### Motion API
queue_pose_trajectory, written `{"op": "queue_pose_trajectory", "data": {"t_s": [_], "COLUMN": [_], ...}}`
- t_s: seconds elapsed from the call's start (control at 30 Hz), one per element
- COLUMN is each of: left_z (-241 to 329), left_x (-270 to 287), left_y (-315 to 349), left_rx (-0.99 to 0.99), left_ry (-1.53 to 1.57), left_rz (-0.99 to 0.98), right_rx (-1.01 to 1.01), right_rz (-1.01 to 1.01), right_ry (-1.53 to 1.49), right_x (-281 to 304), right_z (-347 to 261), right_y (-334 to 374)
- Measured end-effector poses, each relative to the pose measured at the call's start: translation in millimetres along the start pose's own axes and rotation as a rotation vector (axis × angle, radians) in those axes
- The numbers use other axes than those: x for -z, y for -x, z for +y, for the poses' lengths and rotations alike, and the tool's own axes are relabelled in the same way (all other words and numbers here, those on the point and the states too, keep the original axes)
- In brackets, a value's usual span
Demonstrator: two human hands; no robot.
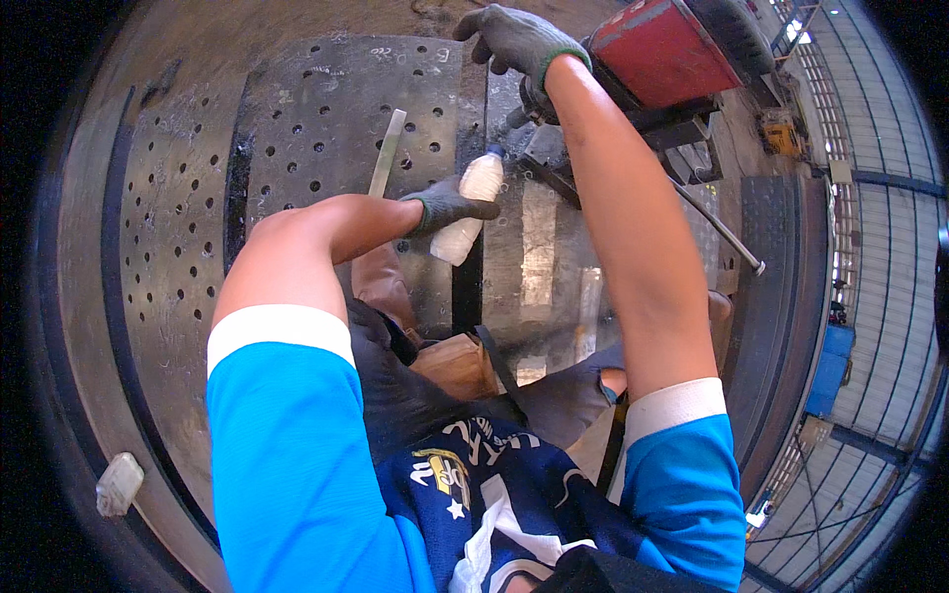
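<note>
The person's gloved left hand (447, 205) is wrapped around a clear plastic bottle (482, 181) of whitish contents, held tilted in the middle of the scene, its blue cap (496, 150) pointing far and slightly right. A flat metal strip (388, 156) lies left of it on a dark metal plate (282, 138) dotted with holes. Farther away, the gloved right hand (516, 42) is open, fingers loosely bent, just left of a red machine (667, 54).

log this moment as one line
left hand: holding blue-capped bottle | right hand: near red machine, palm hidden | around: holed plate, flat bar
</note>
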State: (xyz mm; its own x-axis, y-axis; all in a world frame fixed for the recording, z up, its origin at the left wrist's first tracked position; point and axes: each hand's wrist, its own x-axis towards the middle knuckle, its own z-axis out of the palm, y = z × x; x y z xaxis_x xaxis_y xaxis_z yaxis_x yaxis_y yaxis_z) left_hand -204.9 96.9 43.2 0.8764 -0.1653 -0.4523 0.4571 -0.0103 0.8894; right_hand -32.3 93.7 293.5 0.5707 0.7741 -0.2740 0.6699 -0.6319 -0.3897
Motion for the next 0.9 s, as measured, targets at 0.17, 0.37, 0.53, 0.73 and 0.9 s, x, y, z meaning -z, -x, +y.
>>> {"op": "queue_pose_trajectory", "data": {"t_s": [0.17,0.37,0.53,0.73,0.9], "left_z": [-4,-10,-17,-8,-4], "left_x": [-3,-3,0,1,2], "left_y": [-4,-1,0,-7,-11], "left_rx": [0.012,0.066,0.122,0.087,0.073], "left_ry": [0.04,-0.034,-0.089,-0.103,-0.103], "left_rz": [-0.051,-0.021,-0.003,-0.001,0.004], "right_rx": [-0.061,-0.057,-0.052,-0.064,-0.074], "right_rz": [-0.051,-0.041,-0.058,-0.084,-0.068], "right_ry": [-0.031,-0.041,-0.004,0.055,0.02], "right_x": [-1,-2,1,1,0], "right_z": [0,2,-1,-6,-6], "right_y": [-7,-6,-4,-4,-3]}}
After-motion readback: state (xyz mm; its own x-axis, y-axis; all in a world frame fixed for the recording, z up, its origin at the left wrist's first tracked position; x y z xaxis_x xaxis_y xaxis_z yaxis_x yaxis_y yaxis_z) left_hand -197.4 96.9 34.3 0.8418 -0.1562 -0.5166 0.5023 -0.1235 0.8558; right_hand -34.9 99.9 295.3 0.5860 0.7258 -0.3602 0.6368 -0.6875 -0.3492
